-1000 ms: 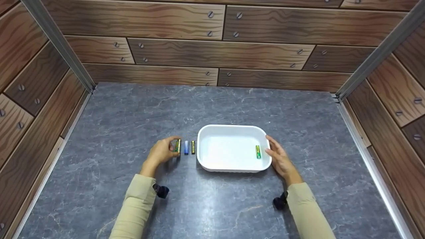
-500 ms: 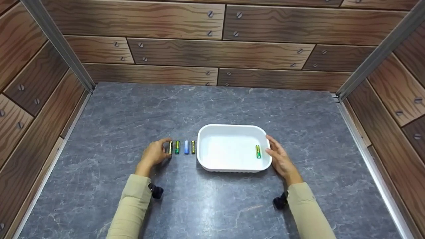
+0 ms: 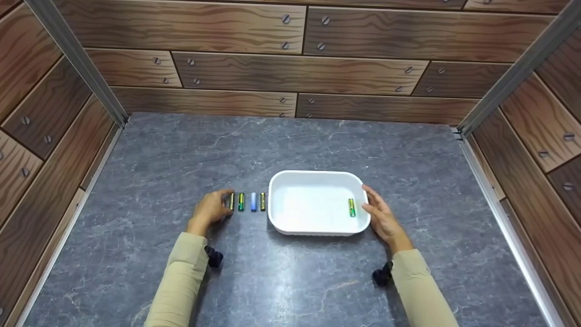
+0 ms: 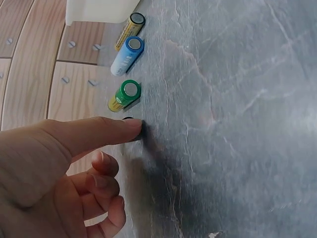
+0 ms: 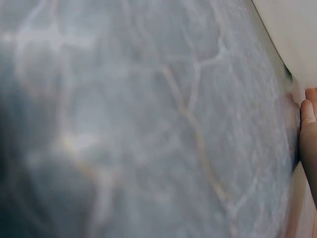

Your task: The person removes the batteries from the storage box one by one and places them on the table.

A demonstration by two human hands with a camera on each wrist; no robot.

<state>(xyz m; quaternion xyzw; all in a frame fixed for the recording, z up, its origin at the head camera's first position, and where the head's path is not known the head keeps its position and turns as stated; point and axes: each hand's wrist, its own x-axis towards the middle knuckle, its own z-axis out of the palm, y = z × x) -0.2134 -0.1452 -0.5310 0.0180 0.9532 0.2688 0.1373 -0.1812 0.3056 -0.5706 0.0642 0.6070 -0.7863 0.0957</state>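
In the head view, my left hand (image 3: 211,208) pinches a dark and gold battery (image 3: 232,201) lengthwise, thumb at its near end and a finger at its far end. In the left wrist view the thumb covers most of it. Beside it, in a row running right, lie a green and yellow battery (image 3: 241,201), a blue and white battery (image 3: 253,201) and a gold and black battery (image 3: 263,201). My right hand (image 3: 385,221) holds the right end of a white plastic tub (image 3: 317,230). Inside, near that end, lies another green and yellow battery (image 3: 352,207).
A grey marbled tabletop (image 3: 290,281) lies under everything. Wood-patterned panels (image 3: 299,72) rise at the back and both sides, with metal posts at the rear corners. The rightmost battery of the row lies close to the tub's left wall.
My left hand has let go of the green and yellow battery and moved left to the dark and gold one, which now stands apart from it. My right hand and the tub stay put.
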